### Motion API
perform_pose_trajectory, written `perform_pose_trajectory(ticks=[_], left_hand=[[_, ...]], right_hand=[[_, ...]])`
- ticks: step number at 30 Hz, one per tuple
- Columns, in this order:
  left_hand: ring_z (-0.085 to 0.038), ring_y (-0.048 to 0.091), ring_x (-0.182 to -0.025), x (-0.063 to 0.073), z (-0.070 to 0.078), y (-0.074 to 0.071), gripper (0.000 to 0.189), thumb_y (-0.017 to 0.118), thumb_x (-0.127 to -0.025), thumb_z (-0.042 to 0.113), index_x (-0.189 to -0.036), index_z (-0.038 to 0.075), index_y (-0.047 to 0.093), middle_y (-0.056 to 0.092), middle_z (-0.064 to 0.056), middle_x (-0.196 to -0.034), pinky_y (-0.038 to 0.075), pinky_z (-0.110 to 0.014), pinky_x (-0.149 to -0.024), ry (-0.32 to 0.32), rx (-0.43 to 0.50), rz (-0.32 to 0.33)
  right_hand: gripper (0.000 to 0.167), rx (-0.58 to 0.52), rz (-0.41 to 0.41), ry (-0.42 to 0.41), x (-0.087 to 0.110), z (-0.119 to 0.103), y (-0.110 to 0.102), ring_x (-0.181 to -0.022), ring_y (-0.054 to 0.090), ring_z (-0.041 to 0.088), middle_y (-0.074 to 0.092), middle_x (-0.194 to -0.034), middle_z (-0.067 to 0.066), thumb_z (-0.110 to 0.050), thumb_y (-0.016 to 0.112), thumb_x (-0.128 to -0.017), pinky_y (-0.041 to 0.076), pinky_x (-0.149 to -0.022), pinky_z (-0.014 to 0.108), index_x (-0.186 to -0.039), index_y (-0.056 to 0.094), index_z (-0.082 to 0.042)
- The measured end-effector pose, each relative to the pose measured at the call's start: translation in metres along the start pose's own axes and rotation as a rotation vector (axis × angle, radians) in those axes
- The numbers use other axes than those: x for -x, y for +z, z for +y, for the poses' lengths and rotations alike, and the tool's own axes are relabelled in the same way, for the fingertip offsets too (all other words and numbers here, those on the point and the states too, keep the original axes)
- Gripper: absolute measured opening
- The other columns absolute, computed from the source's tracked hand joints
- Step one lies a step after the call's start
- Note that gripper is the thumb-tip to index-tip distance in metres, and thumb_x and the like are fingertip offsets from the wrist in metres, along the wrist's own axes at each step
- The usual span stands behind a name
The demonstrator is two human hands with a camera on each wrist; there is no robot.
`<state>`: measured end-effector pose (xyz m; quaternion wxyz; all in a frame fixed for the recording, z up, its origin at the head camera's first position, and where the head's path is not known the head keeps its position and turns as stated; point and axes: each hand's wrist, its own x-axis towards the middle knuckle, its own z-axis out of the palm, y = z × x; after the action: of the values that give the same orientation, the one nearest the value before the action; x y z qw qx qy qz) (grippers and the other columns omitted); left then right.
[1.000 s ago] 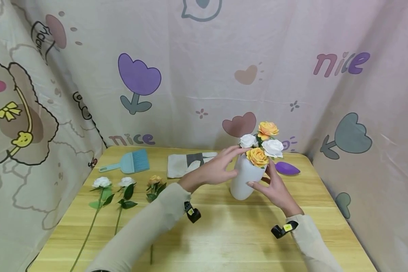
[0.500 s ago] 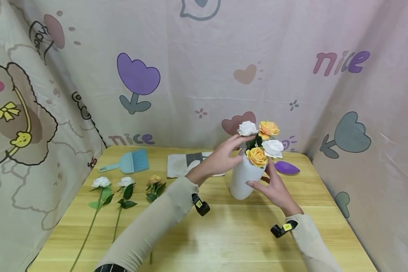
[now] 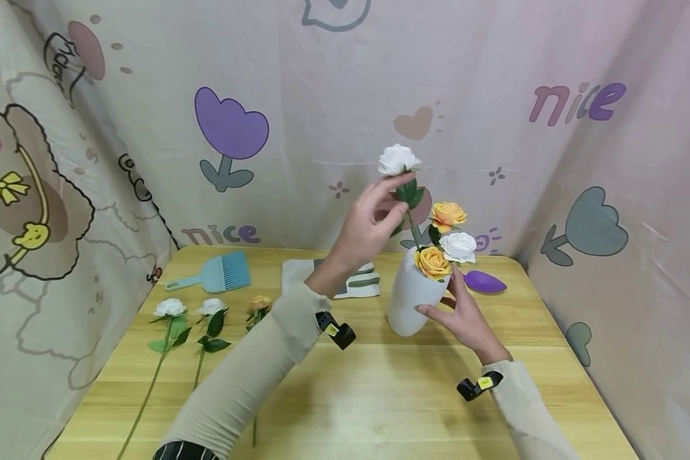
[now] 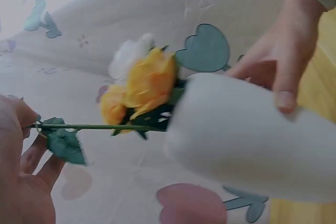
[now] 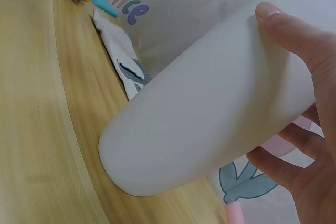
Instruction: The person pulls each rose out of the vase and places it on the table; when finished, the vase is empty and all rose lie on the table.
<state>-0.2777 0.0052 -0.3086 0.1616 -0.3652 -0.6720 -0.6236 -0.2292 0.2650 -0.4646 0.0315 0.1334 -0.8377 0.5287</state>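
Note:
My left hand (image 3: 365,223) pinches the stem of a white rose (image 3: 398,160) just under its bloom. The rose stands well above the white vase (image 3: 409,300), and its stem (image 4: 105,127) runs down to the vase's mouth. Two yellow-orange roses (image 3: 434,262) and another white rose (image 3: 459,247) sit in the vase. My right hand (image 3: 471,319) grips the vase's right side, thumb in front and fingers behind. The vase (image 5: 205,98) leans slightly to the right on the table. Its inside is hidden.
At the left lie two white roses (image 3: 170,308) and a yellow rose (image 3: 260,304), partly behind my left sleeve. Further back are a blue dustpan with a brush (image 3: 225,273) and a folded cloth or glove (image 3: 363,281). A purple scoop (image 3: 485,282) lies right of the vase.
My left hand has taken hold of the white rose and raised it upward and a little left, drawing its stem partly out of the vase. My right hand has stayed on the vase.

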Motion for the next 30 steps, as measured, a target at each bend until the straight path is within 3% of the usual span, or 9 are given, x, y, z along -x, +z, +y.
perform_pose_trajectory(ticks=[7, 12, 16, 19, 22, 28, 30], left_hand=[[-0.029, 0.072, -0.112, -0.011, 0.015, -0.031, 0.053, 0.068, -0.101, -0.009, -0.152, 0.004, 0.061, 0.060, -0.019, -0.143, 0.070, -0.043, -0.083, 0.025, 0.014, 0.215], [-0.026, 0.070, -0.103, -0.015, 0.030, -0.065, 0.053, 0.067, -0.100, -0.011, -0.151, 0.001, 0.060, 0.059, -0.019, -0.143, 0.070, -0.040, -0.076, 0.027, 0.054, 0.293], [-0.022, 0.070, -0.102, -0.008, 0.039, -0.092, 0.050, 0.064, -0.102, -0.008, -0.151, 0.003, 0.060, 0.058, -0.014, -0.146, 0.070, -0.036, -0.076, -0.006, 0.037, 0.324], [-0.021, 0.070, -0.100, 0.002, 0.041, -0.107, 0.050, 0.063, -0.103, -0.007, -0.151, 0.005, 0.060, 0.059, -0.013, -0.144, 0.069, -0.034, -0.076, -0.043, -0.003, 0.306], [-0.022, 0.072, -0.101, 0.018, 0.037, -0.118, 0.052, 0.064, -0.103, -0.006, -0.152, 0.010, 0.061, 0.059, -0.012, -0.144, 0.070, -0.035, -0.076, -0.124, -0.048, 0.254], [-0.036, 0.074, -0.100, 0.059, 0.016, -0.129, 0.050, 0.064, -0.104, -0.002, -0.151, 0.015, 0.062, 0.062, -0.022, -0.144, 0.070, -0.039, -0.078, -0.391, -0.122, 0.060], [-0.036, 0.073, -0.102, 0.075, 0.005, -0.129, 0.045, 0.064, -0.105, 0.000, -0.147, 0.015, 0.063, 0.062, -0.023, -0.142, 0.070, -0.040, -0.079, -0.489, -0.131, -0.003]], right_hand=[[0.113, 0.007, 0.001, 0.003, -0.001, 0.000, 0.001, -0.160, 0.036, 0.047, 0.028, -0.178, 0.013, -0.026, 0.088, -0.095, 0.045, -0.119, 0.070, -0.175, 0.009, -0.037], [0.113, 0.009, -0.001, 0.019, -0.001, 0.001, 0.001, -0.160, 0.035, 0.047, 0.026, -0.179, 0.012, -0.029, 0.087, -0.095, 0.045, -0.120, 0.070, -0.175, 0.007, -0.037], [0.112, 0.009, -0.004, 0.020, 0.000, 0.001, 0.000, -0.160, 0.035, 0.047, 0.027, -0.178, 0.012, -0.028, 0.087, -0.096, 0.045, -0.120, 0.070, -0.175, 0.008, -0.038], [0.111, 0.008, -0.002, 0.015, 0.001, 0.000, -0.001, -0.161, 0.035, 0.047, 0.028, -0.178, 0.012, -0.027, 0.087, -0.096, 0.045, -0.119, 0.070, -0.175, 0.009, -0.039], [0.111, 0.009, 0.000, 0.015, 0.001, 0.000, -0.001, -0.160, 0.035, 0.046, 0.030, -0.178, 0.012, -0.027, 0.087, -0.096, 0.045, -0.119, 0.070, -0.174, 0.009, -0.039], [0.109, 0.007, -0.005, 0.013, 0.001, 0.002, -0.001, -0.160, 0.036, 0.045, 0.032, -0.176, 0.011, -0.028, 0.086, -0.097, 0.045, -0.119, 0.070, -0.174, 0.010, -0.040], [0.109, 0.006, -0.006, 0.011, 0.001, 0.002, 0.000, -0.160, 0.037, 0.045, 0.032, -0.176, 0.011, -0.027, 0.086, -0.097, 0.045, -0.119, 0.070, -0.174, 0.011, -0.041]])
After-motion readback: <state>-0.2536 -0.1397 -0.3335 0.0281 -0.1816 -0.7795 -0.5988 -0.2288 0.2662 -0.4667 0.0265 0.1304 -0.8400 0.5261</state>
